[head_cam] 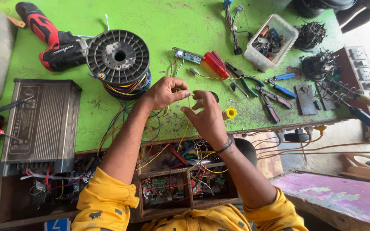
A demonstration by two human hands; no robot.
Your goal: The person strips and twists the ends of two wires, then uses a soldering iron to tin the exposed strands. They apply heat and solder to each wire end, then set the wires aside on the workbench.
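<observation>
My left hand (162,93) and my right hand (206,116) meet over the green workbench (172,21), both pinching a thin yellow wire (188,112) that hangs down between them toward an open drawer (180,182) full of wires and circuit boards. The left fingertips hold the wire's upper end. The right thumb and forefinger close on it just to the right. A small yellow spool (230,113) lies right of my right hand. A black reel of multicoloured wire (118,57) stands just left of my left hand.
Red screwdrivers (215,64), several pliers (275,96) and a small circuit board (187,55) lie behind my hands. A clear parts box (270,42) sits far right, a red drill (50,38) far left, a grey metal power supply (39,124) at left. A soldering iron stand (343,92) is right.
</observation>
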